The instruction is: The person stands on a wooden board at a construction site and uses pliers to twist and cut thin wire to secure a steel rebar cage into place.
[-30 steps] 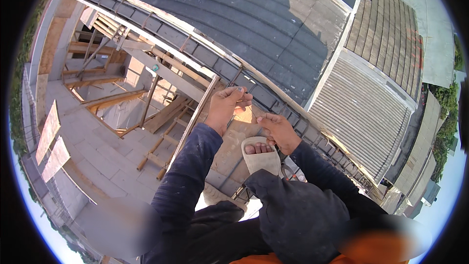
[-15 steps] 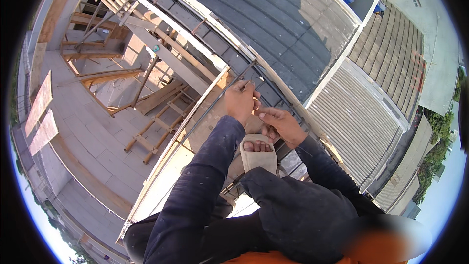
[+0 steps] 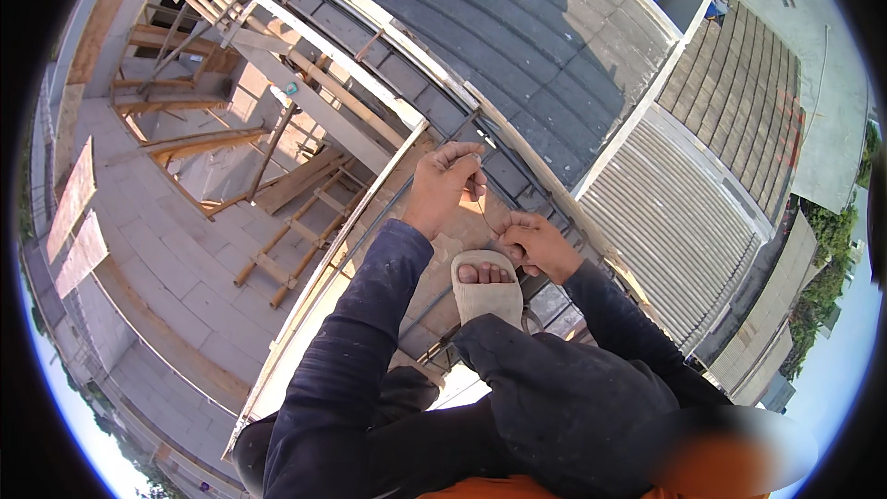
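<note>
One thin, slightly bowed wire [image 3: 485, 213] spans the gap between the left hand [image 3: 447, 188], whose fingertips pinch its upper end, and the right hand [image 3: 540, 245], pinching its lower end near a ribbed beige open-toed shoe [image 3: 488, 298]. Beneath lies a tan board [image 3: 453, 232]; red marks [image 3: 795, 129] beside the tiled roof [image 3: 735, 88] are too small to read.

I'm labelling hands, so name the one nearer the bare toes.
The right hand: it shows close beside the toes, while the left hand sits higher in the picture, at the thin wire's upper end.
</note>
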Tool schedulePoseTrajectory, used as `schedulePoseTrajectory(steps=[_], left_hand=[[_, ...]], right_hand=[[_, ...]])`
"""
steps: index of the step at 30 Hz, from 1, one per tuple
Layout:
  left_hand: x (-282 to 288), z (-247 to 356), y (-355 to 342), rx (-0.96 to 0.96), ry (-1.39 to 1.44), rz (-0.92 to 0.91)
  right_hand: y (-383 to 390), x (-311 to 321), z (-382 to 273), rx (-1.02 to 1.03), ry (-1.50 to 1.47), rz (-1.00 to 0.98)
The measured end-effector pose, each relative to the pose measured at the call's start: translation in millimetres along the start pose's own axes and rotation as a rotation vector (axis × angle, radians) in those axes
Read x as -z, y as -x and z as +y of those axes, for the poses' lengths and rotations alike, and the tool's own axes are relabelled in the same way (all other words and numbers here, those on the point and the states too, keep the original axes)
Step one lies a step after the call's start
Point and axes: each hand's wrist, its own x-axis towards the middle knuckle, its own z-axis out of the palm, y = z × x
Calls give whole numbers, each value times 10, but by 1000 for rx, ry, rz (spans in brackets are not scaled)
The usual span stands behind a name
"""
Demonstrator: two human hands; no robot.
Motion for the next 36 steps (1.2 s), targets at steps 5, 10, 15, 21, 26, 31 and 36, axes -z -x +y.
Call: schedulePoseTrajectory(steps=[5,10,15,21,26,31,36], left_hand=[[21,401,51,-2,-52,-91],[221,606,0,125,194,-106],[180,432,-23,168,401,-91],[208,328,55,39,-196,-33],[243,355,172,-315,-1080,-162],[149,238,92,-325,-1087,-36],[43,77,-35,-249,-795,111]], right_hand=[[148,-193,-75,441,314,187],[289,-302,-159,614,408,287],[336,-356,-192,553,177,366],[446,-234,-140,488,111,454],[562,-131,-236,478,201,428],[604,-270,-265,456,315,309],[451,-331,-285,513,321,359]])
